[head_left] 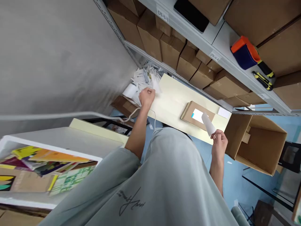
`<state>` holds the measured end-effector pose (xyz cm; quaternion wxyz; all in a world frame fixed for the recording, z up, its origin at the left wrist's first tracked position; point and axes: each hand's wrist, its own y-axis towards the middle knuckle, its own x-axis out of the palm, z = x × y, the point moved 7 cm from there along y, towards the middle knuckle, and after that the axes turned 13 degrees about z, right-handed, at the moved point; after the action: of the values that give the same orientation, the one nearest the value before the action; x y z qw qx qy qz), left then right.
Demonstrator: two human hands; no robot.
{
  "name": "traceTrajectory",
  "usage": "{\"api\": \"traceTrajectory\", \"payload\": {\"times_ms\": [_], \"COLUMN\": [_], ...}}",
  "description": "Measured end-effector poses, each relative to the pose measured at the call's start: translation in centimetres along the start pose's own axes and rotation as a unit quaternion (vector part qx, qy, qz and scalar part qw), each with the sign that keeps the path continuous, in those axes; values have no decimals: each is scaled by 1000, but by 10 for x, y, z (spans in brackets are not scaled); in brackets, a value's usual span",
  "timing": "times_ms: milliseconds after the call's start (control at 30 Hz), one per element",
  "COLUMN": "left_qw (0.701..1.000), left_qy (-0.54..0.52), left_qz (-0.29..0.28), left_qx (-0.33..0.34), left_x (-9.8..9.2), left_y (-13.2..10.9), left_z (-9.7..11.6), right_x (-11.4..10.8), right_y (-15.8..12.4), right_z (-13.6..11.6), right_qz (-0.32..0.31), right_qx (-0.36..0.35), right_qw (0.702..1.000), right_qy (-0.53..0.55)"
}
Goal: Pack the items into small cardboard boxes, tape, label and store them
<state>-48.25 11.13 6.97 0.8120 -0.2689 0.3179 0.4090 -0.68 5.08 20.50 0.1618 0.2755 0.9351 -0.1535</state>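
My right hand (219,141) pinches a curled white paper label (208,124) by its lower end, beside a flat cardboard box (188,113) on the cream table (170,100). That box bears a white label (198,116) on top, partly hidden behind the held one. At the table's left end, my left hand (147,96) is closed, its fingertips curled out of sight. It is right at a heap of white paper strips (143,78); whether it grips one of them I cannot make out.
An open cardboard box (261,146) stands right of the table. Shelves above hold several brown boxes (174,50), a tape dispenser (246,53) and a yellow utility knife (262,80). A white cable (98,115) crosses on the left, above a shelf of colourful packaging (47,169).
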Motion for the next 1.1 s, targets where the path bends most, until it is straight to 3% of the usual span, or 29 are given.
{"api": "traceTrajectory", "payload": {"times_ms": [100, 167, 233, 267, 333, 367, 433, 500, 533, 633, 733, 800, 900, 1000, 1100], "left_qw": [998, 997, 993, 985, 960, 953, 961, 973, 972, 938, 890, 838, 788, 772, 785], "left_qy": [-10, -39, -73, -86, -106, -108, -105, -109, -123, -217, -273, -338, -386, -392, -380], "left_qz": [62, 68, 39, -7, -81, -100, -86, -59, -76, -223, -338, -412, -472, -494, -480], "left_qx": [0, 16, 89, 152, 247, 265, 241, 193, 186, 154, 138, 119, 84, 78, 100], "left_x": [-22, -30, -33, -30, -26, -24, -20, -8, 4, 51, 73, 68, 45, 20, 3], "left_y": [68, 111, 148, 162, 177, 179, 172, 142, 117, 12, -95, -152, -203, -227, -239], "left_z": [14, 32, 62, 81, 111, 121, 129, 129, 130, 126, 117, 117, 125, 142, 158], "right_x": [10, 17, 24, 26, 30, 31, 31, 29, 29, 26, 22, 17, 11, 4, -3], "right_y": [-14, -21, -26, -29, -33, -34, -37, -38, -38, -34, -26, -20, -11, -4, 6], "right_z": [-1, -1, -1, -2, -3, -3, -5, -7, -9, -15, -19, -21, -21, -20, -19], "right_qz": [-7, -9, -5, -4, -4, -3, 4, 15, 20, 29, 34, 36, 33, 26, 15], "right_qx": [1, 0, -1, -2, -3, -3, 2, 4, 2, -17, -49, -69, -88, -90, -89], "right_qw": [1000, 1000, 1000, 1000, 1000, 1000, 1000, 999, 999, 999, 998, 997, 995, 996, 996], "right_qy": [-2, -6, -6, -4, 3, 9, 23, 33, 33, 19, -2, -15, -19, -8, 12]}}
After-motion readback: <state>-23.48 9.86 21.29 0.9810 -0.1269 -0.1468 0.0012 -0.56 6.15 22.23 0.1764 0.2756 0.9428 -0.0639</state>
